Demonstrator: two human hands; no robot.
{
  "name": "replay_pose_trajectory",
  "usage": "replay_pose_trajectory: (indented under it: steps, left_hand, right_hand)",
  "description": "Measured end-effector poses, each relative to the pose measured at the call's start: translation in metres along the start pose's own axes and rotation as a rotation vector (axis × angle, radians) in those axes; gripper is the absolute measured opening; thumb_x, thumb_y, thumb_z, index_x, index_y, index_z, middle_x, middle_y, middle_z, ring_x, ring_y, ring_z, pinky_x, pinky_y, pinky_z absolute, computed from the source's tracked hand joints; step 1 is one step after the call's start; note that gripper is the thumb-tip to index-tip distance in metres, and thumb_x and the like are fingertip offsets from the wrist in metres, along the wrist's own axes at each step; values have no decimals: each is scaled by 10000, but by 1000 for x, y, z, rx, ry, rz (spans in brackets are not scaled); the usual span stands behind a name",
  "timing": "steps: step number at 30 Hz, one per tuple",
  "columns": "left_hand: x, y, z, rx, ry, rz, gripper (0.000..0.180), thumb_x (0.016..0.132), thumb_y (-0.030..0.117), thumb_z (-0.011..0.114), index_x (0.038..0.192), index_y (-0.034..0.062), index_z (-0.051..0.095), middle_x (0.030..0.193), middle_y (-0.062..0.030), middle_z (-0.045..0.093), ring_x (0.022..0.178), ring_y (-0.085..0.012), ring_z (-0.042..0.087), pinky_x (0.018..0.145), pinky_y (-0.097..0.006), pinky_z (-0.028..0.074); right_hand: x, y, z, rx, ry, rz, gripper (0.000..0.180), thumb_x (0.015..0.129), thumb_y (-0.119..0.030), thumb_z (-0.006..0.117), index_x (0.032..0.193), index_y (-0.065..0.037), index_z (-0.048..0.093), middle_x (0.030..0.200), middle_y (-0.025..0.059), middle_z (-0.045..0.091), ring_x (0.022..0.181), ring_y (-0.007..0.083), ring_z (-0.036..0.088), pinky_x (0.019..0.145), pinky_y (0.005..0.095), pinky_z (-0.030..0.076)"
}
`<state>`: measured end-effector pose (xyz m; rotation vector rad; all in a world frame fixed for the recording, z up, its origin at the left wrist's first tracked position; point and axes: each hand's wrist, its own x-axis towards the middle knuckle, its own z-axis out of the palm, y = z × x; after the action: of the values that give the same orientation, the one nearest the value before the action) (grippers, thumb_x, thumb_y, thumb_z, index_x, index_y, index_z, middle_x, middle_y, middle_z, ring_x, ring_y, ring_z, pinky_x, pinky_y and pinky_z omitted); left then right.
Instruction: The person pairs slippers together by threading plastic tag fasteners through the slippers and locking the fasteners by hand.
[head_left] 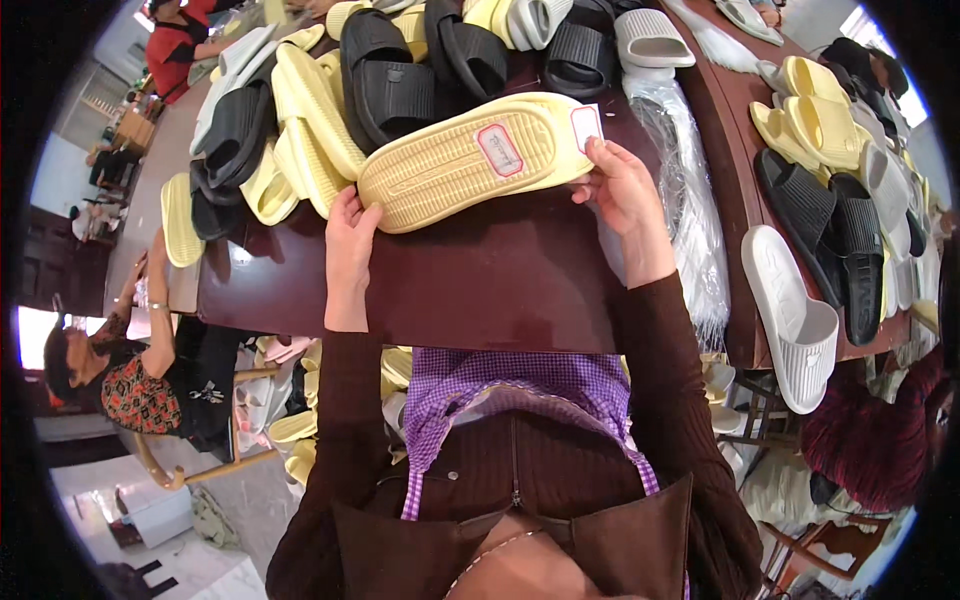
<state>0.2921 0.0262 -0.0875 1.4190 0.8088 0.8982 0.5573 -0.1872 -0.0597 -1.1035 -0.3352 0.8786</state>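
Observation:
A pair of yellow slide sandals, pressed together, is held over the dark red table with a ribbed sole facing me. A red-bordered label sits on that sole. My left hand grips one end between thumb and fingers. At the opposite end my right hand pinches the sandals, its thumb against a small white tag. Parts of the right fingers are hidden behind the sandals.
Black slides and yellow slides are heaped along the table's far side. Clear plastic bags lie to my right, beside another table with more slides. A person sits at the left; another in red is farther off.

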Motion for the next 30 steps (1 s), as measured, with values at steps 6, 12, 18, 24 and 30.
replay_pose_trajectory:
  steps: [6,12,18,24,30]
  left_hand:
    - [5,-5,-8,-4,-22,-65,545,843,43,624,1314,-88,382,1128,-138,576,989,-169,566,858,-268,457]
    - [0,2,-22,-70,-209,-150,436,876,79,573,1262,-89,457,1102,-118,607,969,-163,595,853,-280,475]
    - [-5,17,-11,-480,-319,-373,383,901,97,508,1232,-97,487,1149,-137,608,1019,-192,607,899,-319,480]
    - [-11,14,-18,-570,-338,-354,386,903,82,489,1241,-105,475,1179,-149,598,1052,-212,602,937,-334,472]
    - [-23,21,-20,-646,-360,-341,389,904,79,484,1246,-106,470,1192,-159,591,1082,-227,592,962,-346,461]
  right_hand:
    - [-2,-3,0,-20,55,-9,235,940,-247,554,1002,-23,593,831,56,643,642,134,611,502,264,495]
    - [0,-2,2,-31,122,-11,230,942,-234,537,1019,-24,592,789,56,630,620,143,598,510,287,497]
    - [8,-1,-13,-79,155,-9,250,932,-212,547,1082,-16,586,789,48,619,592,132,568,509,290,487]
    - [6,0,-2,-181,214,-20,285,927,-198,545,1132,-4,583,759,32,607,566,121,542,509,278,476]
    - [11,5,-15,-103,118,-37,271,912,-182,542,1102,4,593,740,33,606,550,120,536,481,265,443]
